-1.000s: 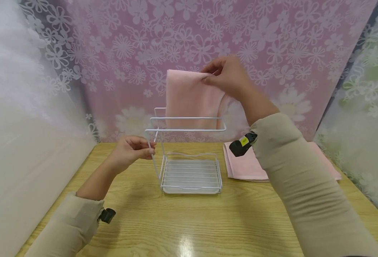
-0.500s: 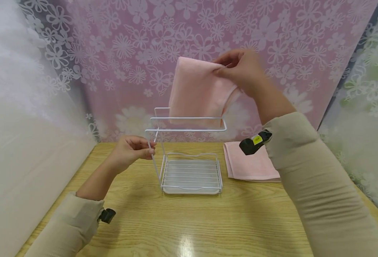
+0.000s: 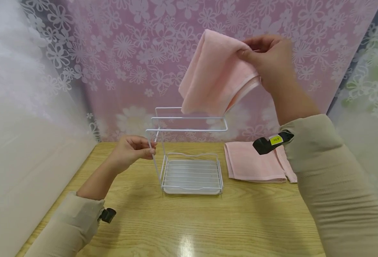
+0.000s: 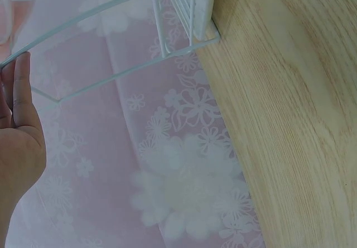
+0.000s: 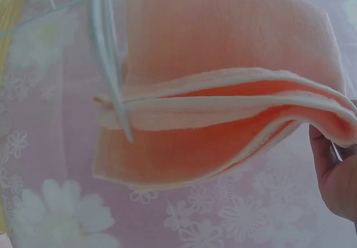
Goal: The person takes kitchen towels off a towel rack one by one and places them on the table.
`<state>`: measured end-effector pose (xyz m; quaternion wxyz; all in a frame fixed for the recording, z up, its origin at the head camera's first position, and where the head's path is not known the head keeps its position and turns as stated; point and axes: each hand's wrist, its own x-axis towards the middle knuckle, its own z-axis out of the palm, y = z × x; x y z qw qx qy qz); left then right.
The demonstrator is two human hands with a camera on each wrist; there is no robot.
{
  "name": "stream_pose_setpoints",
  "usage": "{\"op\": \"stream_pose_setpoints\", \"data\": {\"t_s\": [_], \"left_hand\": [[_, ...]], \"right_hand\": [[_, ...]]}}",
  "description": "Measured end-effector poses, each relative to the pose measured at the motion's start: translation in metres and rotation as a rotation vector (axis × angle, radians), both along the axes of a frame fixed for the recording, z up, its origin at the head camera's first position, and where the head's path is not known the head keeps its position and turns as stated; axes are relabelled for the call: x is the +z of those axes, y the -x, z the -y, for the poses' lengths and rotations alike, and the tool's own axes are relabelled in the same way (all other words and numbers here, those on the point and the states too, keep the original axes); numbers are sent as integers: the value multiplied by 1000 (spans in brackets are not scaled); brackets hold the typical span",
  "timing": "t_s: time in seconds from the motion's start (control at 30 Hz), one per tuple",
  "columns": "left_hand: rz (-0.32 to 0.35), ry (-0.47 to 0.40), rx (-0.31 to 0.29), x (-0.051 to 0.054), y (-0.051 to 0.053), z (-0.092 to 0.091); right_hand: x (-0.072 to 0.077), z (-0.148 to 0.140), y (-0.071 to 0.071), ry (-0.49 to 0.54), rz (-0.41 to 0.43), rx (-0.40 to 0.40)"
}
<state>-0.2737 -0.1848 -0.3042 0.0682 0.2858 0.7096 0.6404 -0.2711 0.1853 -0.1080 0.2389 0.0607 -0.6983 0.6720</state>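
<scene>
My right hand (image 3: 272, 59) pinches a folded pink towel (image 3: 221, 71) by its upper fold and holds it in the air. In the head view the towel hangs tilted above a white wire rack (image 3: 192, 130), its lower edge near the upper bars. The right wrist view shows the layered edges of the towel (image 5: 223, 47), with a bar of the rack in front. With fingers and thumb my left hand (image 3: 129, 153) grips the rack's left upright. In the left wrist view the fingers of that hand (image 4: 23, 114) lie at the rack's wire.
A second pink towel (image 3: 254, 162) lies folded on the wooden table (image 3: 189, 221), right of the rack. The rack's base holds a pale tray (image 3: 191, 174) under wire slats. A flowered curtain (image 3: 112, 89) hangs behind the table.
My right hand has lifted the towel up and to the right, from between the rack's bars to above them, and the towel has tilted. The left hand keeps its place on the rack.
</scene>
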Motion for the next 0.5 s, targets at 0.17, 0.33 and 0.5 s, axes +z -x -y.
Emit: {"op": "stream_pose_setpoints", "data": {"t_s": [0.17, 0.33, 0.5], "left_hand": [[-7, -2, 1, 1, -1, -1], [-7, 10, 2, 0, -1, -1], [8, 5, 5, -1, -1, 1]], "right_hand": [[8, -15, -12, 167, -60, 12], [8, -30, -22, 236, -84, 5], [2, -43, -29, 254, -49, -34]]}}
